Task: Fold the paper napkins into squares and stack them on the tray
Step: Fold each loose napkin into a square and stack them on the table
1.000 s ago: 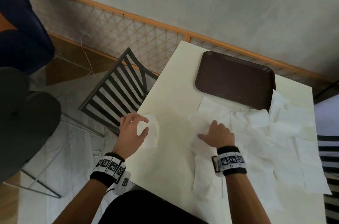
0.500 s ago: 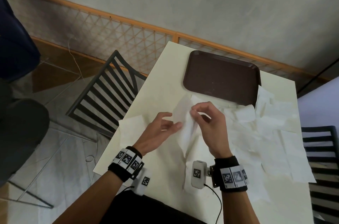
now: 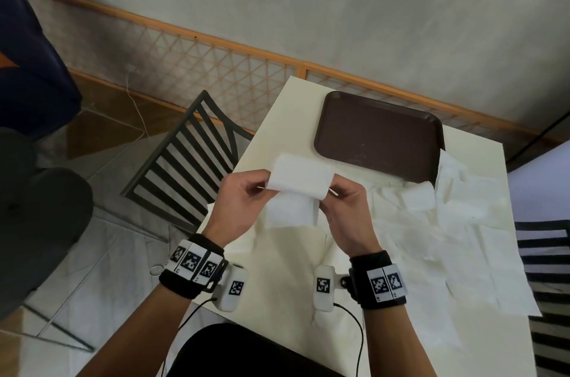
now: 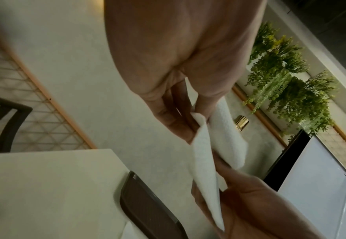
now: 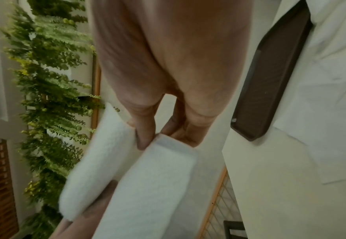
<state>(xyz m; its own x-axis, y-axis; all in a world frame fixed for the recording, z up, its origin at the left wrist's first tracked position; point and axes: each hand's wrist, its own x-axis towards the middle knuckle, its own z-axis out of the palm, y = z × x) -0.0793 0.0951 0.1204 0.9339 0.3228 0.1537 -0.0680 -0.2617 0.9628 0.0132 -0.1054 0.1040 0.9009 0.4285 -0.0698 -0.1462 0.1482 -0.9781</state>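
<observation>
A white paper napkin (image 3: pixel 297 184) hangs in the air above the cream table (image 3: pixel 287 278), bent over on itself. My left hand (image 3: pixel 246 191) pinches its left edge and my right hand (image 3: pixel 340 199) pinches its right edge. The left wrist view shows the napkin (image 4: pixel 204 155) between thumb and fingers, and the right wrist view shows the napkin (image 5: pixel 147 186) pinched the same way. A dark brown tray (image 3: pixel 379 136) lies bare at the table's far end, beyond the napkin. Several unfolded napkins (image 3: pixel 456 222) lie spread to the right of my hands.
A dark slatted chair (image 3: pixel 191 167) stands at the table's left edge, and another chair (image 3: pixel 546 271) at the right edge. A wooden lattice rail (image 3: pixel 185 52) runs along the wall behind. One small napkin (image 3: pixel 212 210) lies under my left hand near the table's left edge.
My left hand left the small napkin at the table's left edge and joined the right. Both lifted one napkin off the spread pile and bent it over in the air.
</observation>
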